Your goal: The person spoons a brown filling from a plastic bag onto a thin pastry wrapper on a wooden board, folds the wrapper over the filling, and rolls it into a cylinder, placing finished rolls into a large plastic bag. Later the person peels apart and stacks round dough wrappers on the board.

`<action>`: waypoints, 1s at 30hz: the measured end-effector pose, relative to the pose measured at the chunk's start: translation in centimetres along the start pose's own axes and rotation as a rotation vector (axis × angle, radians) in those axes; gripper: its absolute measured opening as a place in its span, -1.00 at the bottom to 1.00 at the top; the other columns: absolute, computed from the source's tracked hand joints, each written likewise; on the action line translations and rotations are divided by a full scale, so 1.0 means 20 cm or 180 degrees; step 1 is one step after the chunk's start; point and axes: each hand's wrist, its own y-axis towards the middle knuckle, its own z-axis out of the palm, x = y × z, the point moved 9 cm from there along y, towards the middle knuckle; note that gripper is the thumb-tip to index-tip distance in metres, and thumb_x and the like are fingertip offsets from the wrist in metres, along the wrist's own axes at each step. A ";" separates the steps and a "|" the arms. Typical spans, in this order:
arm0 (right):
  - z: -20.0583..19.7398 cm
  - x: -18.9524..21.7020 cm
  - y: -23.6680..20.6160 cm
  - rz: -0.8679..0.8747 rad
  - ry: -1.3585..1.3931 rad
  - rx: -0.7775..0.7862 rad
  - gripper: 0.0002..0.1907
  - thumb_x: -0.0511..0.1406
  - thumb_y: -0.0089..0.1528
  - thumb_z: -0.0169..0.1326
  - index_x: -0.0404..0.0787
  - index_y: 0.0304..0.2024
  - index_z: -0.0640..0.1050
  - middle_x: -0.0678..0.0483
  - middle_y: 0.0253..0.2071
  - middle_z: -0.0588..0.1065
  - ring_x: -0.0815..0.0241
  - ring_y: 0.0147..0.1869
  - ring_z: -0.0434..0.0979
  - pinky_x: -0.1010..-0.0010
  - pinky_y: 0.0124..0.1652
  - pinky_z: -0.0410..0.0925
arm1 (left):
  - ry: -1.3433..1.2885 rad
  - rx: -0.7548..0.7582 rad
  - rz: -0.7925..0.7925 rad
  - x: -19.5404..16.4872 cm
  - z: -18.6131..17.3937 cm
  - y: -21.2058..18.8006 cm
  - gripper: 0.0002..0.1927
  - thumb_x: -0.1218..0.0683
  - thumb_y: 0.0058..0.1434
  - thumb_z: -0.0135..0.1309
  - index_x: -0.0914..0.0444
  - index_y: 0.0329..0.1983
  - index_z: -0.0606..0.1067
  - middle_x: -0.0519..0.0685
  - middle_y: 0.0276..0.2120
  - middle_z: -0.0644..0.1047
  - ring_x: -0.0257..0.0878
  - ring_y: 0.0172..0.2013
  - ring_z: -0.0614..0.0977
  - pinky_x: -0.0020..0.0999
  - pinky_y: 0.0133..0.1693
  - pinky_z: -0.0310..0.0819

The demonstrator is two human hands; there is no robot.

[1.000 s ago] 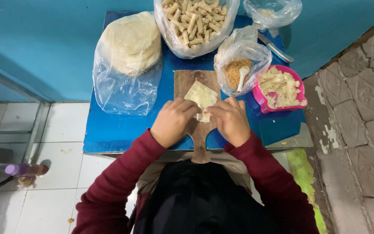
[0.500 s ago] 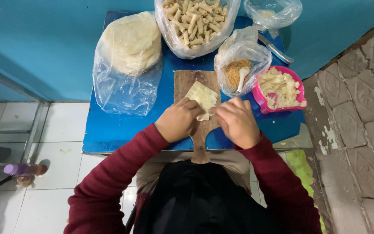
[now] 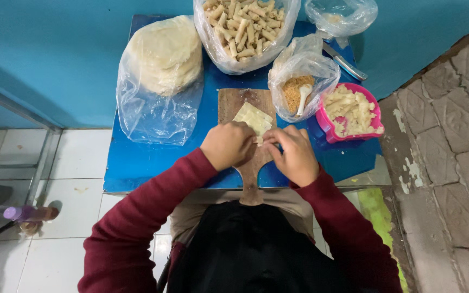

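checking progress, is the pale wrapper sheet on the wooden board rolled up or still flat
Partly rolled: the pale square wrapper sheet lies flat at its far end, while both hands bunch its near edge.

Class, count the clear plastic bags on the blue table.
4: wrapper-stack bag left, finished-rolls bag top centre, crumb bag beside the pink bowl, near-empty bag top right.

Your left hand (image 3: 228, 145) and right hand (image 3: 294, 154) curl close together, fingertips nearly meeting, forearms angled inward.

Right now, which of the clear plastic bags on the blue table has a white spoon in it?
The small clear plastic bag of brown crumbs, beside the pink bowl. A white spoon stands in it; the other bags have none.
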 end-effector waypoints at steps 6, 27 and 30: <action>0.00 0.02 -0.05 -0.0118 -0.0244 -0.0127 -0.89 -0.28 0.21 0.26 -0.08 -0.21 0.64 0.17 -0.27 0.60 0.13 -0.15 0.49 0.27 -0.15 0.21 | -0.0291 0.0424 -0.0318 0.09 0.07 0.07 -0.78 -0.03 0.20 0.09 0.17 -0.36 0.64 0.14 -0.41 0.62 0.14 -0.38 0.65 0.03 -0.31 0.55; 0.27 0.02 -0.24 -0.0430 -0.0723 -0.0307 -0.85 -0.32 0.17 0.27 -0.07 -0.19 0.65 0.16 -0.21 0.46 0.06 -0.07 0.40 0.21 -0.12 0.19 | -0.0115 0.0619 -0.0347 0.26 0.44 -0.04 -0.80 0.01 0.13 0.09 0.11 -0.30 0.68 0.15 -0.42 0.63 0.15 -0.36 0.67 0.03 -0.25 0.58; 0.27 0.01 -0.29 -0.0457 -0.0594 -0.0199 -0.86 -0.33 0.18 0.26 -0.07 -0.20 0.64 0.16 -0.21 0.46 0.07 -0.07 0.39 0.21 -0.13 0.18 | -0.0186 0.0751 -0.0435 0.25 0.48 -0.04 -0.81 0.02 0.11 0.08 0.11 -0.33 0.68 0.14 -0.43 0.63 0.15 -0.36 0.67 0.03 -0.25 0.57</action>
